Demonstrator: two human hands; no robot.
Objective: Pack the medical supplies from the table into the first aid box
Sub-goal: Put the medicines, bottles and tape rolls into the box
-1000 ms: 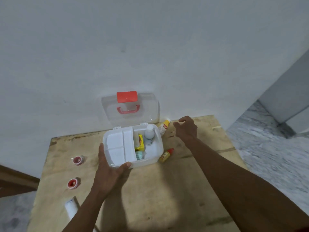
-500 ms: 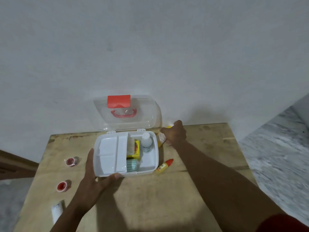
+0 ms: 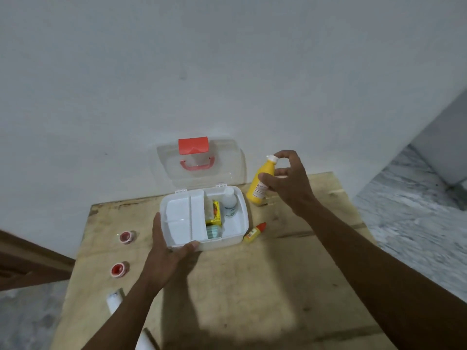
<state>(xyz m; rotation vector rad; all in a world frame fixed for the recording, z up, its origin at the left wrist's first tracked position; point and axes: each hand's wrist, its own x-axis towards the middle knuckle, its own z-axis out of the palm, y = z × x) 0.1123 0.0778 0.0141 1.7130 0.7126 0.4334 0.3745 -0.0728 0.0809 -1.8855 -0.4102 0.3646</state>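
The white first aid box [image 3: 182, 221] sits open on the wooden table [image 3: 252, 286], its clear lid [image 3: 202, 162] with red latch and handle leaning against the wall. Inside lie a white bottle [image 3: 230, 202], a yellow packet [image 3: 216, 212] and a green-striped item [image 3: 213, 232]. My left hand [image 3: 166, 248] grips the box's front left corner. My right hand [image 3: 288, 180] holds a yellow bottle [image 3: 261, 183] with a white cap, lifted just right of the box. A small yellow tube with a red cap [image 3: 254, 232] lies by the box's right front corner.
Two small red-lidded pots [image 3: 126, 236] [image 3: 118, 269] sit on the table's left side, and a white tube [image 3: 113, 300] lies near the left front edge. A white wall rises right behind the table. Marble floor [image 3: 417, 223] shows to the right.
My right hand closed on the yellow bottle behind the box and raised it off the table. My left hand stays on the box's corner.
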